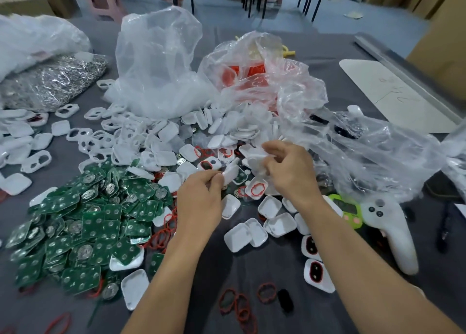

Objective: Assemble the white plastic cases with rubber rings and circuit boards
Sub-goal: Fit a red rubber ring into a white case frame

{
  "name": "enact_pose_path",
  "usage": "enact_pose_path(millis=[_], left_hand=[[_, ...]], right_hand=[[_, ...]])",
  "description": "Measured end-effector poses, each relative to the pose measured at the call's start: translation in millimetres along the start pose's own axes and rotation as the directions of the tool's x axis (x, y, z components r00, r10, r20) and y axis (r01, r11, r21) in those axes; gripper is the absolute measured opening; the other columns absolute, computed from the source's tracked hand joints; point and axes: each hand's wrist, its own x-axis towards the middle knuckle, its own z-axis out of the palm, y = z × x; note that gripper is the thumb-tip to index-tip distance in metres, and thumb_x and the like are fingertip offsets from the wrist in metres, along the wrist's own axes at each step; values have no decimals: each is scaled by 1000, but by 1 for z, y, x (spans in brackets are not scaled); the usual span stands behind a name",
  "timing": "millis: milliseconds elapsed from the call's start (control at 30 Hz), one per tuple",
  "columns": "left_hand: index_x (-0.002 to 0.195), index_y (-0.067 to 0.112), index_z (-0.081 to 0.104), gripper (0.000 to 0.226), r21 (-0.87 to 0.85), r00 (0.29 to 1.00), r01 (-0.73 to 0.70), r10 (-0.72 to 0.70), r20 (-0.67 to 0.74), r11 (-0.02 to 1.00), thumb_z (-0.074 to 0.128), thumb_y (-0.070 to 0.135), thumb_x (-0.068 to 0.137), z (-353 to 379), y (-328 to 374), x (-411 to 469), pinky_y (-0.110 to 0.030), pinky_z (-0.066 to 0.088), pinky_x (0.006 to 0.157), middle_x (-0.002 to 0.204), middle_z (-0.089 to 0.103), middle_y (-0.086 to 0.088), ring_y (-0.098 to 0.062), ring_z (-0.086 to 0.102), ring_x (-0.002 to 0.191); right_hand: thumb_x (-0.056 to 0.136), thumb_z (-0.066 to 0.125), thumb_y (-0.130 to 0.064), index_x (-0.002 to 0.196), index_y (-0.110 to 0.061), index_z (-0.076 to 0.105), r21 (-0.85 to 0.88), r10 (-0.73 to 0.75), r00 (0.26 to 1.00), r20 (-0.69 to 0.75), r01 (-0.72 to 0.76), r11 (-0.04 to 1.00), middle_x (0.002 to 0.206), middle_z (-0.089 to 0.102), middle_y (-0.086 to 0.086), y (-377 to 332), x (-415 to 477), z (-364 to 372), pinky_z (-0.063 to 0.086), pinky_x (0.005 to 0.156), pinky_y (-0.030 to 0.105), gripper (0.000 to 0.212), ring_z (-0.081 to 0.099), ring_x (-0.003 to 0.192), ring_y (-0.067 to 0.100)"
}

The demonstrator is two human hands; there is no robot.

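Worktop (252,270), covered in matte grey cloth, carries crinkled clear plastic bags (156,64) at twelve o'clock. Green square circuit boards (83,222) with shiny round contacts heap at eight o'clock. Glossy rounded white cases (254,233) scatter centrally. The left grip (201,202) pinches a case half (230,175); the right grip (290,170) curls round a blurred white piece (254,157). Thin red rubber rings (237,301) lie at six o'clock.

Grey table (227,270) holds white cases (238,236), green boards (100,222).
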Motion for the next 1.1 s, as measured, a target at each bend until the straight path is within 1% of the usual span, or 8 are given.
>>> enact_pose_path(millis=[167, 300, 433, 533, 700, 867, 967, 1100], left_hand=[[74, 37, 71, 20, -43, 996, 76, -78, -49, 996, 62, 32, 90, -15, 11, -2, -15, 44, 64, 74, 71, 20, 1, 64, 72], [124, 33, 72, 37, 173, 1000, 12, -11, -5, 985, 72, 29, 87, -16, 16, -10, -28, 44, 98, 119, 71, 9, -15, 63, 113], [109, 37, 78, 27, -173, 993, 58, -38, 114, 983, 75, 41, 83, -2, 32, -34, -22, 50, 87, 94, 75, 27, 3, 69, 96], [87, 38, 80, 8, -391, 975, 212, -164, 152, 896, 82, 32, 83, 7, 37, -41, -39, 60, 83, 84, 78, 14, -11, 75, 83], [84, 31, 80, 15, -444, 972, 234, -206, 111, 865, 87, 37, 71, 8, 34, -39, -38, 60, 78, 80, 79, 6, -15, 76, 80], [82, 24, 76, 18, -391, 969, 234, -247, 17, 890, 72, 6, 79, 12, 30, -33, -43, 64, 78, 74, 77, 3, -20, 76, 75], [89, 14, 72, 22, -542, 944, 316, -313, 100, 779, 64, -7, 88, 20, 29, -36, -32, 62, 59, 67, 74, 0, -23, 76, 68], [82, 17, 75, 29, -615, 929, 367, -309, 203, 698, 63, -9, 87, 20, 33, -35, -29, 59, 55, 79, 78, -10, -24, 77, 71]], right_hand=[[84, 75, -3, 125, -25, 71, 156, 96, 994, -59, -86, 984, 119, 70, -17, 8, -19, -8, 59, 94, 32, 47, 70, 105, 4], [84, 74, 7, 100, -22, 76, 469, 226, 972, -65, -170, 867, 98, 78, -3, 8, -32, -13, 60, 66, 23, 33, 75, 75, 10], [86, 71, 13, 91, -11, 75, 716, 289, 956, 48, -235, 657, 77, 77, 1, 3, -50, -11, 57, 61, 20, 24, 72, 66, 10], [85, 71, 13, 88, -10, 74, 763, 288, 952, 103, -261, 591, 72, 76, 1, 4, -62, -8, 56, 58, 19, 22, 71, 63, 9], [78, 83, 3, 89, -11, 76, 613, 182, 978, 101, -205, 763, 71, 75, 2, 8, -69, -7, 53, 58, 18, 20, 70, 63, 10], [69, 75, 18, 94, -3, 78, 514, 75, 952, 297, -225, 828, 86, 79, 8, 4, -68, -8, 55, 64, 23, 33, 73, 76, 14], [66, 78, 12, 87, -4, 79, 484, 68, 949, 309, -219, 847, 83, 79, 8, 7, -67, -10, 56, 63, 28, 26, 72, 73, 15], [61, 84, -8, 70, -17, 79, 344, 71, 941, 329, -190, 920, 77, 77, 3, 7, -64, -13, 58, 71, 36, 14, 68, 69, 14]])
